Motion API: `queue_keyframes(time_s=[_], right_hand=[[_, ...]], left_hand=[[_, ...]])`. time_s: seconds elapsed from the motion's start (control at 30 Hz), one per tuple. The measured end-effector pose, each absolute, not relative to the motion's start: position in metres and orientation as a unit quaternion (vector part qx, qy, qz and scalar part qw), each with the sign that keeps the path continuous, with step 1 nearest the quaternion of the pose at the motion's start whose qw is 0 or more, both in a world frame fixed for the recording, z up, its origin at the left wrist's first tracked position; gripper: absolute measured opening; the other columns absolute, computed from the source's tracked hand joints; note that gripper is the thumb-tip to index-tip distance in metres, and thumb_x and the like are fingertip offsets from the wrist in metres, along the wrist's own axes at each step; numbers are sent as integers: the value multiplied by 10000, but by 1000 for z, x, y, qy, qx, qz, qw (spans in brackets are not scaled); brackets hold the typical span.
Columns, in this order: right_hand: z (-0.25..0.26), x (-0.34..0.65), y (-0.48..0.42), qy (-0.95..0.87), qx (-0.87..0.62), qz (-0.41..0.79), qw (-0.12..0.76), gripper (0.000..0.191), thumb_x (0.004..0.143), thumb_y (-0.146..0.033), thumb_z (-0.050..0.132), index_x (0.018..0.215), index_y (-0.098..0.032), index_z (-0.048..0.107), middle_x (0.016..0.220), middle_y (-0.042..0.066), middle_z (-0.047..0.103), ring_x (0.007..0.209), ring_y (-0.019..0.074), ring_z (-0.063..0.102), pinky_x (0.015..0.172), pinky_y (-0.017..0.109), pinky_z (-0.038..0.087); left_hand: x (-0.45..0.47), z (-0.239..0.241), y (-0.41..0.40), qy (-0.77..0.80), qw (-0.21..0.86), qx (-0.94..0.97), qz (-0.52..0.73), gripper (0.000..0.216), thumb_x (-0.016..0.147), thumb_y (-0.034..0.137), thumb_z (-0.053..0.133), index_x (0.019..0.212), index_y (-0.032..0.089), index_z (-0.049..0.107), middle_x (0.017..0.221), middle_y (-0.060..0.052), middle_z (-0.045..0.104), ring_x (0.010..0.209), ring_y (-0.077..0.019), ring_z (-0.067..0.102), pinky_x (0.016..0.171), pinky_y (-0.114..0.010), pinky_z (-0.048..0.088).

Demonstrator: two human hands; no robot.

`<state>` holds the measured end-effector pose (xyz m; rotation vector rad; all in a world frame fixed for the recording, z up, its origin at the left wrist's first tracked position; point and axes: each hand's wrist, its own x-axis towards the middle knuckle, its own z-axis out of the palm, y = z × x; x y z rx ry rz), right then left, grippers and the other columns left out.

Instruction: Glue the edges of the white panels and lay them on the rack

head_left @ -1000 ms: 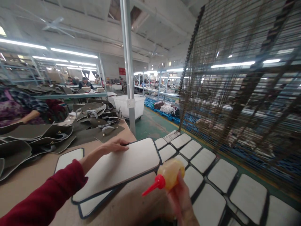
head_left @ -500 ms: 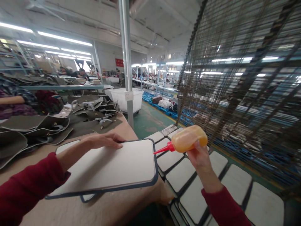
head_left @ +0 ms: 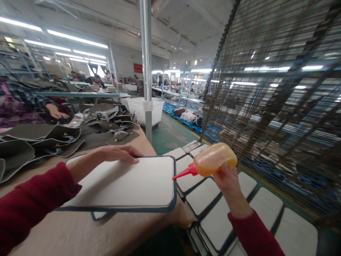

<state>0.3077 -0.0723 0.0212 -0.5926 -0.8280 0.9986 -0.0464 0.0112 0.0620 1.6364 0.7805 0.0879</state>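
Note:
A white rectangular panel with rounded corners and a dark blue rim lies over the edge of the brown-covered table. My left hand grips the panel's far edge, thumb on the white face and the other fingers partly hidden. In my right hand is a squeeze bottle of amber liquid, tilted so its red nozzle points left and down. The nozzle tip meets the inside of the rim on the panel's right side. Part of another rimmed panel shows underneath.
Several similar panels lie in rows low on the right. Dark grey-green bag pieces with handles cover the table's far left. A metal post and white bin stand beyond. Mesh hangs at right. A co-worker's hand is far left.
The nozzle tip has moved a little down along the panel's right rim, toward me. My left hand keeps its hold. At far left, the co-worker's hand has come into view over the bag pieces.

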Motion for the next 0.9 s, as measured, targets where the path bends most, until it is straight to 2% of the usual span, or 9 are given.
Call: queue_keyframes(time_s=[0.23, 0.43, 0.6, 0.77, 0.9], right_hand=[[26, 304, -78, -379, -272, 462, 754, 737, 388, -422, 900, 1071, -255, 679, 812, 56, 747, 1027, 343, 649, 1016, 616, 398], [25, 303, -83, -390, -261, 476, 744, 616, 404, -420, 892, 969, -270, 697, 874, 54, 751, 1101, 343, 627, 1006, 608, 423], [27, 299, -85, -384, -258, 488, 740, 681, 389, -392, 896, 1024, -277, 681, 1020, 83, 740, 1111, 362, 619, 996, 623, 426], [27, 298, -87, -387, -253, 490, 739, 754, 404, -386, 895, 1108, -273, 651, 1030, 87, 736, 1113, 362, 622, 994, 618, 431], [27, 297, -89, -389, -256, 497, 732, 785, 391, -385, 895, 1125, -269, 643, 1064, 91, 726, 1140, 369, 605, 1007, 605, 424]], left_hand=[[-45, 63, 14, 334, 620, 709, 29, 386, 751, 439, 700, 1017, 168, 764, 939, -62, 755, 871, -270, 666, 795, -303, 505], [-46, 61, 14, 351, 634, 688, 37, 371, 713, 430, 736, 979, 174, 775, 898, -61, 757, 884, -271, 662, 795, -307, 510], [-50, 58, 17, 353, 637, 685, 33, 358, 736, 425, 717, 993, 181, 770, 896, -62, 759, 898, -277, 665, 795, -307, 508], [-53, 55, 18, 343, 646, 681, 34, 340, 761, 406, 697, 1003, 177, 766, 928, -66, 756, 886, -266, 669, 800, -304, 503], [-53, 54, 17, 360, 645, 672, 43, 344, 728, 413, 722, 976, 180, 771, 876, -60, 757, 882, -271, 667, 794, -311, 511]])
